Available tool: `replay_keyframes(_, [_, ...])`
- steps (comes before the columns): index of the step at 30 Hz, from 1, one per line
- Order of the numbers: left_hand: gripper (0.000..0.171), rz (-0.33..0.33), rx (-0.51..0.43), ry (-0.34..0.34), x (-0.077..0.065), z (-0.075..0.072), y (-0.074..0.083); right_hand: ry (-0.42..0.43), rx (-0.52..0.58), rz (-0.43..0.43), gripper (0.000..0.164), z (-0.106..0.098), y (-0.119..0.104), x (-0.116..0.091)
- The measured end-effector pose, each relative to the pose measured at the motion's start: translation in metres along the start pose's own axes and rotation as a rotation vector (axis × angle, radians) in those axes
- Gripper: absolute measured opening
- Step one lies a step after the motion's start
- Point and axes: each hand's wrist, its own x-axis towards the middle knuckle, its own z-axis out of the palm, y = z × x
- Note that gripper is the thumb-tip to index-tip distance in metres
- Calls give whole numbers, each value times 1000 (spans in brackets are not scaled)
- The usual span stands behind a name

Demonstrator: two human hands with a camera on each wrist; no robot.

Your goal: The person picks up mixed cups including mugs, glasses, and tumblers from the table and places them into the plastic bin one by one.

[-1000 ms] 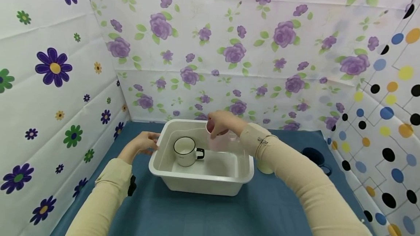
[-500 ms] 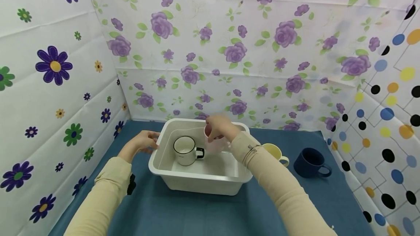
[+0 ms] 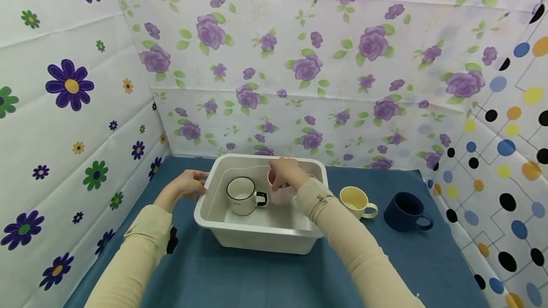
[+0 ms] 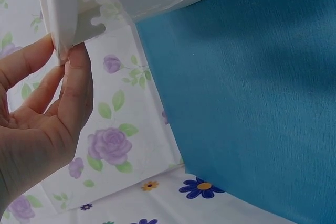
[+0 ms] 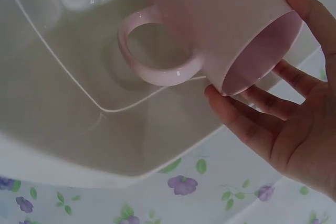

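Observation:
My right hand [image 3: 289, 173] grips a pink mug [image 3: 280, 197] by its rim, inside the white plastic basin [image 3: 265, 233]. The right wrist view shows the thumb and fingertips spread around the mug's mouth, with the handle [image 5: 160, 77] on the side away from the palm. Beside it in the basin, a white enamel mug [image 3: 241, 202] with a black rim stands upright, its black handle toward the pink one. At the basin's left end, my left hand [image 3: 185, 185] pinches the rim; thumb and fingers meet around the edge [image 4: 63, 45] in the left wrist view.
A yellow mug [image 3: 354, 202] and a dark blue mug [image 3: 401, 213] stand on the blue tablecloth [image 3: 274, 279] to the right of the basin. A floral sheet [image 3: 278, 61] rises behind the table, with patterned sheets on both sides.
My right hand has lowered the pink mug farther into the basin and slightly left. The right forearm swung left, uncovering the yellow and blue mugs. The left hand stayed at the rim.

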Motion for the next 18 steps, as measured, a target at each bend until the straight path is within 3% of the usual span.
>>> replay_keyframes(6, [65,4,-3,0,1,0,-1,-16,-48,-2,64,10,-7,1])
replay_keyframes(12, [65,-1,0,-1,-1,0,0,-21,-76,-10,64,21,-9,2])
replay_keyframes(18, [65,0,13,3,-1,-2,0,-42,-38,0,76,29,-6,2])
